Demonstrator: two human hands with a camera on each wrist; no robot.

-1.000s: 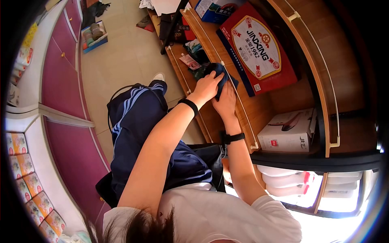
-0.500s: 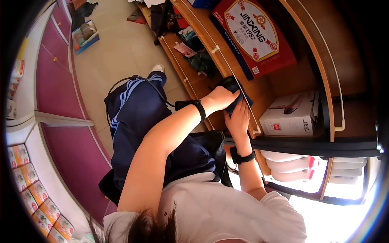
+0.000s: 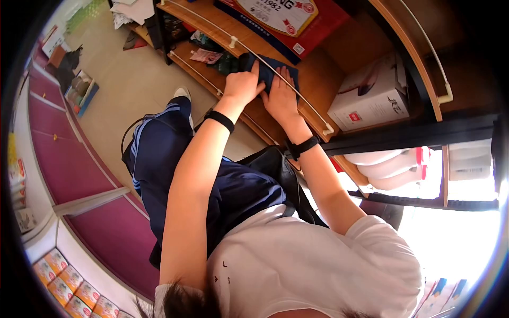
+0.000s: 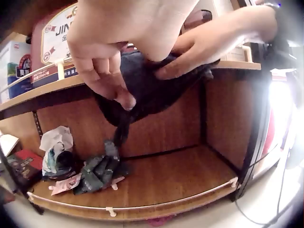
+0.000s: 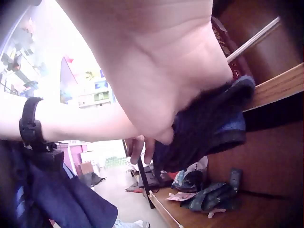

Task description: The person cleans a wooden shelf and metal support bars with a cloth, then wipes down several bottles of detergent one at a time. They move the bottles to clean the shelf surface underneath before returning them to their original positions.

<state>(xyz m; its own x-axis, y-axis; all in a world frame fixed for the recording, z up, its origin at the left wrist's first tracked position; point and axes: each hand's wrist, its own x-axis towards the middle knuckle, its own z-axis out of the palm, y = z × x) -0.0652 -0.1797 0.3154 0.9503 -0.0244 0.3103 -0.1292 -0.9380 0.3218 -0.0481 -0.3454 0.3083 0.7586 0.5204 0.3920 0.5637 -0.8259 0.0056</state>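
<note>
A dark blue cloth [image 3: 269,71] lies bunched over the front edge of the wooden shelf [image 3: 314,102], by the thin white rail. My left hand [image 3: 242,86] grips its left part. In the left wrist view the fingers of that left hand [image 4: 107,61] curl at the cloth [image 4: 147,90], which hangs past the edge with a narrow end dangling. My right hand [image 3: 281,98] rests on the cloth's right part, fingers straight and slightly spread. From the right wrist, folds of the cloth [image 5: 204,128] show below the right palm [image 5: 161,80].
Behind the rail stand a red JINXING box [image 3: 297,24] and a white box [image 3: 368,95]. On the lower shelf [image 4: 185,171] lie dark green packets [image 4: 97,173] and a plastic bag [image 4: 57,152]. Purple cabinets [image 3: 74,159] line the left; a blue tray [image 3: 82,93] sits on the floor.
The view has turned. Both hands first shifted along the shelf edge toward the white box with the cloth, then slightly back. The cloth now looks more spread out, and the right fingers are further apart.
</note>
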